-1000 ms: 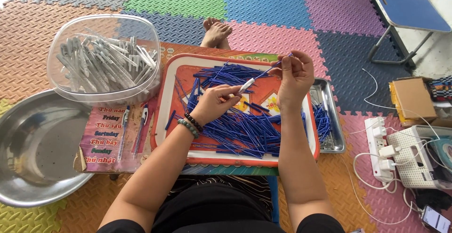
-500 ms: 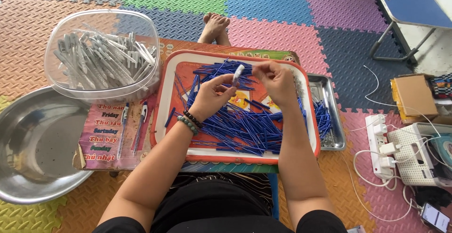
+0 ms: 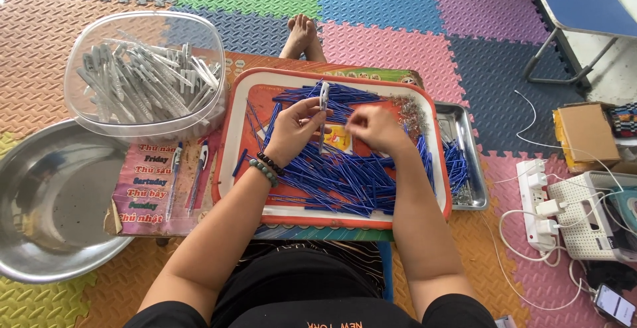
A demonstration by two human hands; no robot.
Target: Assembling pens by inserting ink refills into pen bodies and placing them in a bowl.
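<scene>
Nearest the camera, the person's lap and both forearms reach forward over a low counter (image 3: 166, 225) covered with a printed sheet. The left hand (image 3: 295, 129), with bead bracelets at the wrist, pinches a pale pen barrel (image 3: 324, 99) upright between thumb and fingertips, just above the orange-rimmed tray (image 3: 229, 135). The right hand (image 3: 375, 129) is blurred beside it, fingers drawn together close to the barrel; whether it pinches a refill I cannot tell.

Under both hands the tray carries a thick heap of blue refills (image 3: 345, 179), so judging from that heap, most of the fitting work looks left to do. Two finished-looking pens (image 3: 189, 179) lie on the counter just left of the tray, a small sign of work done. Left again, a large steel bowl (image 3: 50, 202) sits on the floor, partly cut off by the frame edge. To the right of the orange tray, a small steel tray (image 3: 472, 162) holds more blue refills, and a scatter of tiny springs or tips near the orange tray's right rim is too small to make out.

Further off, a clear plastic tub (image 3: 142, 76) holds many pale barrels waiting. Beyond the tray, bare feet (image 3: 302, 36) rest on the coloured foam floor mats (image 3: 391, 9). At the far right, a power strip (image 3: 541, 198) and a cardboard box (image 3: 587, 135) lie on the mats.
</scene>
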